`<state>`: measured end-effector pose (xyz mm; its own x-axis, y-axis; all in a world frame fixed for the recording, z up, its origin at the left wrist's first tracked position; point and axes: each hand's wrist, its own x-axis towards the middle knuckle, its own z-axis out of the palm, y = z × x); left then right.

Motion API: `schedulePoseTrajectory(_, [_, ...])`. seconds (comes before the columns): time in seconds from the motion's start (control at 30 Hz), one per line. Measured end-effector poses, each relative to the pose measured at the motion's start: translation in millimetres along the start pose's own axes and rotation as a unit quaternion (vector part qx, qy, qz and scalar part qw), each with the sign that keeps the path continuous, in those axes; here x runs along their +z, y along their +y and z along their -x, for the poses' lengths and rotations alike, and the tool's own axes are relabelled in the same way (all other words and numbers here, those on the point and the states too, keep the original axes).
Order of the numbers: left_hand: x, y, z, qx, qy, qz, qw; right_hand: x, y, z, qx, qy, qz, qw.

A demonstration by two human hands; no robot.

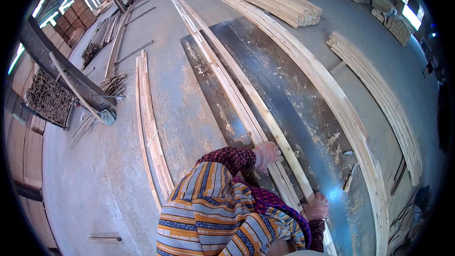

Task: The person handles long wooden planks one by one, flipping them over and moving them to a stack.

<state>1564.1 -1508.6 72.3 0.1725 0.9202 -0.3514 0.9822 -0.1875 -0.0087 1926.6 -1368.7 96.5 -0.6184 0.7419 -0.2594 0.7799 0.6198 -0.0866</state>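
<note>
My left hand (267,155), in what looks like a pale pink glove, is closed over a narrow group of long wooden strips (229,88). Lower and to the right, my right hand (316,206) grips a single long wooden strip (271,122). The strip runs beside the group with a gap between them. All of these extend away from me across a dark, sawdust-strewn work surface (291,106). Both hands' fingertips are partly hidden around the wood.
Long strips (327,83) lie along the right of the dark surface, with a thick stack (284,4) beyond. Another bundle (379,95) is farther right. Several strips (150,123) lie to my left. A post (64,68) stands near a crate of offcuts (47,96).
</note>
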Motion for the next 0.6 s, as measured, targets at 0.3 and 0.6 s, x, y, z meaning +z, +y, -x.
schedulePoseTrajectory(0.3, [-1.2, -3.1, 1.9, 0.009, 0.038, 0.018, 0.999, -5.7, -17.8, -56.7, -0.032, -0.09, -0.096, 0.991])
schedulePoseTrajectory(0.6, [-15.4, 3.4, 5.3, -0.016, -0.008, -0.002, 1.0, 11.4, -55.8, -65.0, -0.159, -0.03, -0.05, 0.985])
